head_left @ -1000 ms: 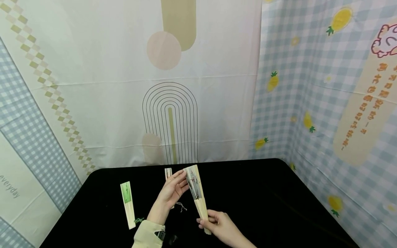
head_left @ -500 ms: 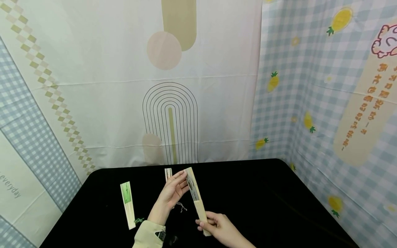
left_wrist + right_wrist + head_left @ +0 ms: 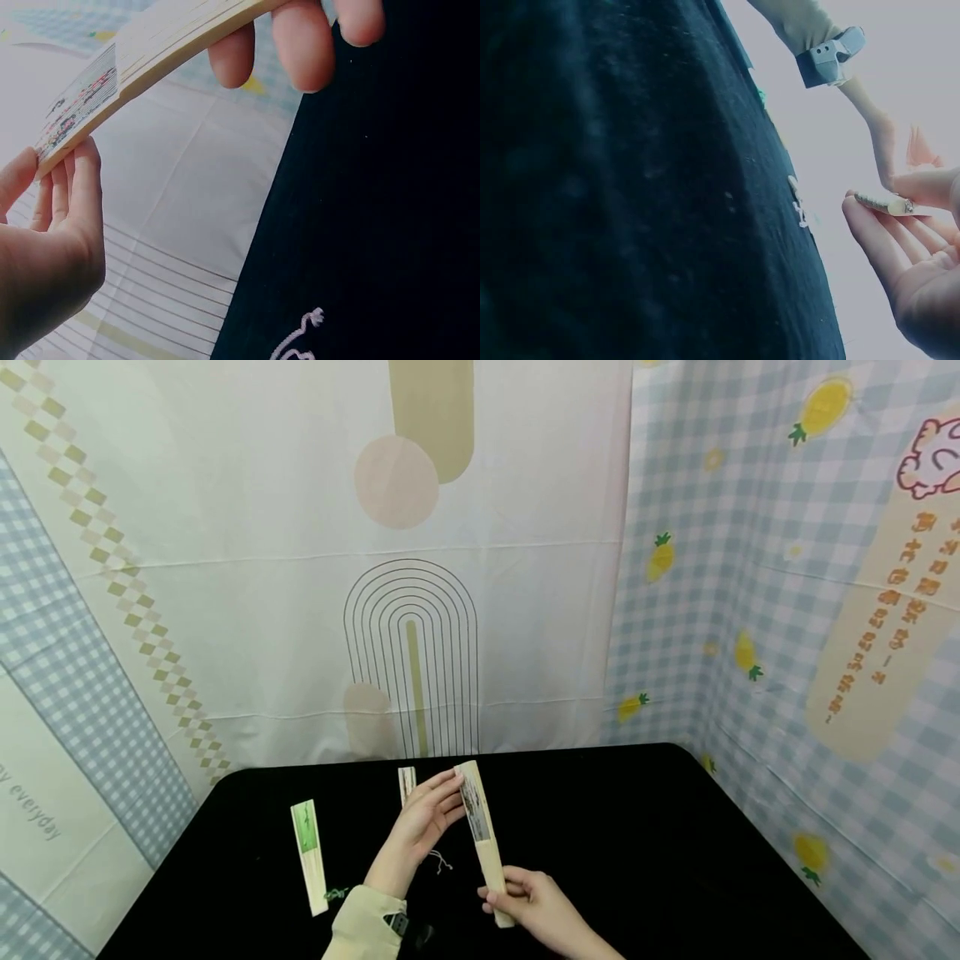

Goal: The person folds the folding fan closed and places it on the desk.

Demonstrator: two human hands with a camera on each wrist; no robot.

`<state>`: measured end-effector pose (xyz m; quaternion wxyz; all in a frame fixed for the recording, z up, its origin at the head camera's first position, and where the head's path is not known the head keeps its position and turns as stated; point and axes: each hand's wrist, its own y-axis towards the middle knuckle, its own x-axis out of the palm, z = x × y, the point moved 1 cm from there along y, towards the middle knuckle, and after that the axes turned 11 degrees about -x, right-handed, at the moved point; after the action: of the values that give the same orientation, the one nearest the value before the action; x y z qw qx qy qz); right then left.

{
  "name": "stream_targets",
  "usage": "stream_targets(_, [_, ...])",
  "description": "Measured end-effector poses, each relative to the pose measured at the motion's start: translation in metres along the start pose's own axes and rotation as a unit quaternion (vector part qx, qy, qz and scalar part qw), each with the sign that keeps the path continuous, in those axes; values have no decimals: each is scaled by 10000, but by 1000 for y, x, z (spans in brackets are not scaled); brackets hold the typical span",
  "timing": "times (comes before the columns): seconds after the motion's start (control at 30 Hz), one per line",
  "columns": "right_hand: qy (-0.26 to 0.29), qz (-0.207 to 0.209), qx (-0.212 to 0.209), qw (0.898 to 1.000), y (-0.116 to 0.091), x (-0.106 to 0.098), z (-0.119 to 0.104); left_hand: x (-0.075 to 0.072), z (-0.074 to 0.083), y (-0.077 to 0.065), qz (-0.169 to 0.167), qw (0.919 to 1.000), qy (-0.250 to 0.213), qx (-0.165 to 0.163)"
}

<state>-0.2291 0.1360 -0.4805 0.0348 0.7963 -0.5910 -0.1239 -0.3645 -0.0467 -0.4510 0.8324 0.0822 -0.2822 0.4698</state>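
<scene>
A folded bamboo hand fan (image 3: 489, 864) with a grey printed leaf is held up at a slant above the black table, between both hands. My left hand (image 3: 423, 821) pinches its upper, printed end; in the left wrist view, thumb and fingers meet at the fan's tip. Lower down, my right hand (image 3: 536, 903) grips the narrow bare-stick end between thumb and fingers. From the right wrist view, the end of the stacked sticks (image 3: 889, 204) shows between the right thumb and fingers. The fan's slats lie close together.
A folded green fan (image 3: 308, 852) with a green tassel (image 3: 335, 894) lies on the table (image 3: 637, 843) to the left. Another folded fan (image 3: 407, 782) lies behind my left hand, mostly hidden, its pale cord (image 3: 441, 862) showing. Patterned curtains (image 3: 525, 635) stand behind the table.
The fan's slightly spread slats have come together into a narrower stack. Both hands dipped left a little with it, then shifted back right and up. The other fans have stayed put.
</scene>
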Motion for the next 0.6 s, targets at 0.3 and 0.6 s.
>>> stream_targets(0.3, [304, 571, 248, 9976, 2, -18, -4, 17, 1, 22, 45, 9988, 425, -224])
stream_targets(0.6, [379, 1106, 333, 9926, 7, -42, -8, 46, -3, 50, -174, 9911, 1282, -305])
